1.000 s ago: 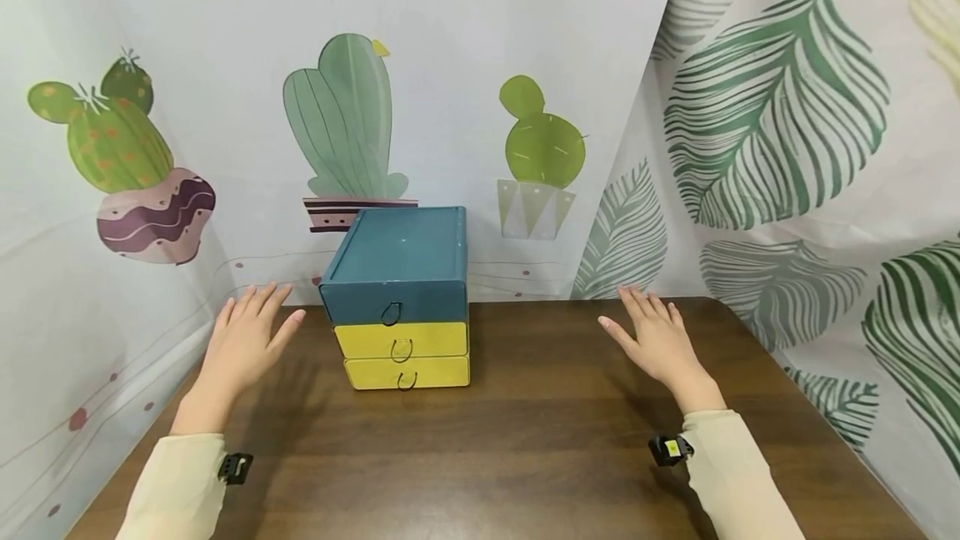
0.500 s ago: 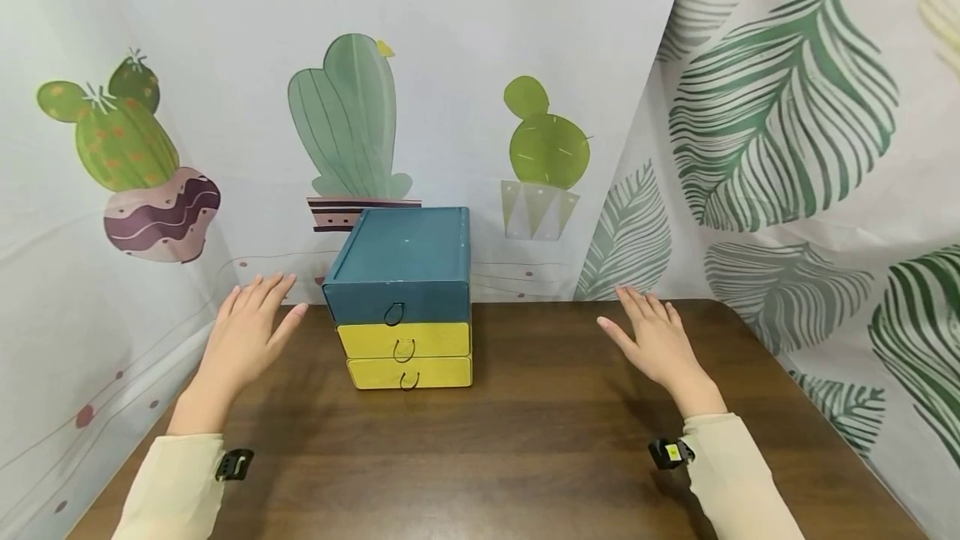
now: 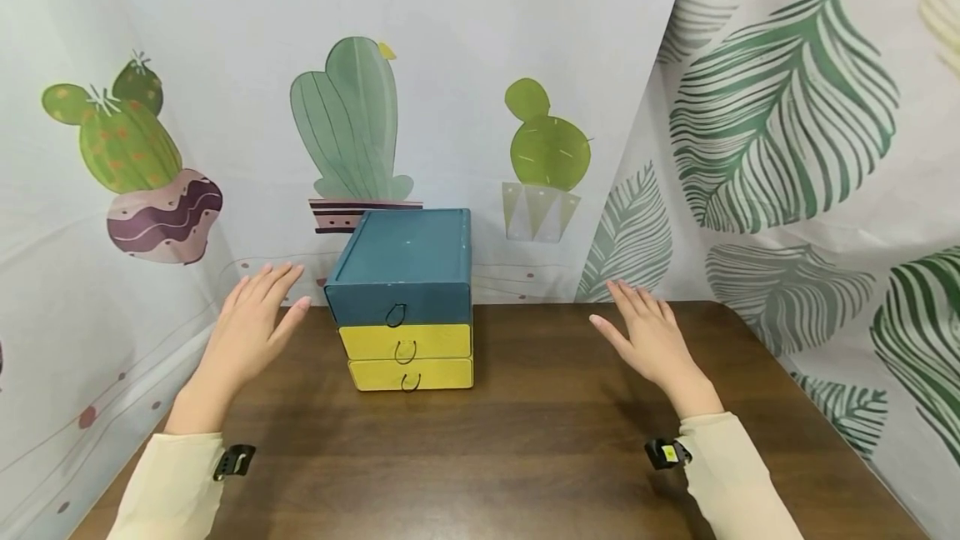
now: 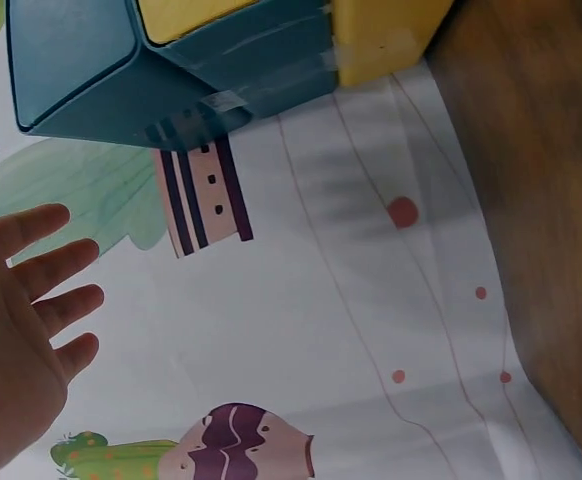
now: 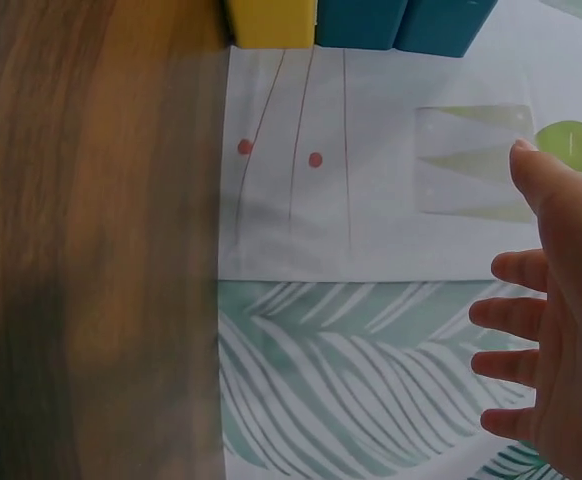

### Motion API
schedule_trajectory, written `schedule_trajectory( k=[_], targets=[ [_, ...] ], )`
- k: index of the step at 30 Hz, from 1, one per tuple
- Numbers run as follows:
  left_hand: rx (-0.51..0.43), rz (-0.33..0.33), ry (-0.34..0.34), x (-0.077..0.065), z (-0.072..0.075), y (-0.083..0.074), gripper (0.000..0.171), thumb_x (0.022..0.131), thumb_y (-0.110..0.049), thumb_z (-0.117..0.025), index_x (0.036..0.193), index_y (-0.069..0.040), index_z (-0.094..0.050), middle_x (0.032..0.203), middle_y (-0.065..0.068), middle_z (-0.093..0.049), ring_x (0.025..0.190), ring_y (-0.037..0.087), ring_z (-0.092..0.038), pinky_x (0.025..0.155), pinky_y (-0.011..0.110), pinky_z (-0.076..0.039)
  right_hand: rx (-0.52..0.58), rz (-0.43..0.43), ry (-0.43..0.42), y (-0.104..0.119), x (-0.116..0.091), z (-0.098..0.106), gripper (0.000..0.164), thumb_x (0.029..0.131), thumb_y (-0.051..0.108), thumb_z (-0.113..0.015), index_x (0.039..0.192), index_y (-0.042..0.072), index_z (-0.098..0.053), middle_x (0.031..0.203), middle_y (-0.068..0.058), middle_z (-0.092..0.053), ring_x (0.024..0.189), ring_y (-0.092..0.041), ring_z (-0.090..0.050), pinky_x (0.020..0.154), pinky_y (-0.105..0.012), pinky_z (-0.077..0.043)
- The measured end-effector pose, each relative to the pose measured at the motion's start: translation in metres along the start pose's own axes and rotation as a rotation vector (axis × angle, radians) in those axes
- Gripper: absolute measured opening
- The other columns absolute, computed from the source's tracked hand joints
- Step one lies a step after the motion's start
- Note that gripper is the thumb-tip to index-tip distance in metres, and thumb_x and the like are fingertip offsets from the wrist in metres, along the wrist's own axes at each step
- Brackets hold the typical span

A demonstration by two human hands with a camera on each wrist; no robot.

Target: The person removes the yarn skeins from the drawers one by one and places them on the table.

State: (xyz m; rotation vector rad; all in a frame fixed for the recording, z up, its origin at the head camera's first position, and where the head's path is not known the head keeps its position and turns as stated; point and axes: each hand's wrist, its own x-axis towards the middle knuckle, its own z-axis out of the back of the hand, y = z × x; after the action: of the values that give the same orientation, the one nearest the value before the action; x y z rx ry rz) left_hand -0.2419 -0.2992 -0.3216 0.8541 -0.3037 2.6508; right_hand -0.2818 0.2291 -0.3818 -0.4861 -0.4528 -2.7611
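Observation:
A small drawer box with a blue top (image 3: 405, 248) stands on the brown table, left of the middle in the head view. Its front has one blue drawer (image 3: 435, 304) above two yellow drawers (image 3: 442, 342), each with a dark loop pull (image 3: 396, 315). All the drawers sit flush in the stack. My left hand (image 3: 246, 332) is held out to the left of the box, fingers extended, holding nothing. On the right, my right hand (image 3: 652, 340) hovers over the table with fingers spread and nothing in it. Both wrist views show the bare hands apart from the box.
White cloth (image 3: 465, 23) printed with cacti and leaves hangs behind the table (image 3: 540, 440) and along both sides. A small black camera (image 3: 666, 453) is strapped to the right wrist, another (image 3: 236, 462) to the left.
My left hand has risen slightly and shifted a little toward the box. The right hand has moved slightly up and left. The drawer box stays in place; the head view has shifted a little.

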Motion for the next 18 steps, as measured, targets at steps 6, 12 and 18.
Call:
schedule_trajectory(
  k=[6, 12, 18],
  targets=[
    [-0.019, -0.037, -0.004, 0.007, 0.003, -0.004, 0.051, 0.101, -0.035, -0.047, 0.141, -0.004, -0.046, 0.142, 0.019, -0.046, 0.136, 0.042, -0.032, 0.115, 0.054, -0.014, -0.001, 0.03, -0.012, 0.008, 0.002, 0.002, 0.073, 0.098, 0.054, -0.043, 0.151, 0.005, -0.03, 0.152, -0.021, -0.03, 0.14, -0.044, -0.021, 0.111, -0.062, -0.012],
    [-0.088, -0.068, 0.021, 0.014, 0.005, -0.008, 0.049, 0.101, -0.032, -0.047, 0.141, -0.004, -0.046, 0.141, 0.021, -0.046, 0.135, 0.042, -0.033, 0.112, 0.058, -0.018, 0.001, 0.07, -0.017, 0.016, 0.005, 0.002, 0.073, 0.098, 0.054, -0.044, 0.151, 0.006, -0.029, 0.153, -0.02, -0.031, 0.141, -0.043, -0.021, 0.111, -0.063, -0.013],
    [-0.13, -0.087, 0.04, 0.023, 0.006, -0.011, 0.046, 0.102, -0.029, -0.047, 0.14, -0.004, -0.047, 0.14, 0.022, -0.048, 0.134, 0.043, -0.036, 0.108, 0.059, -0.024, 0.005, 0.096, -0.011, 0.025, 0.005, 0.002, 0.073, 0.097, 0.054, -0.045, 0.151, 0.007, -0.03, 0.155, -0.016, -0.029, 0.142, -0.041, -0.022, 0.111, -0.062, -0.013]
  ],
)
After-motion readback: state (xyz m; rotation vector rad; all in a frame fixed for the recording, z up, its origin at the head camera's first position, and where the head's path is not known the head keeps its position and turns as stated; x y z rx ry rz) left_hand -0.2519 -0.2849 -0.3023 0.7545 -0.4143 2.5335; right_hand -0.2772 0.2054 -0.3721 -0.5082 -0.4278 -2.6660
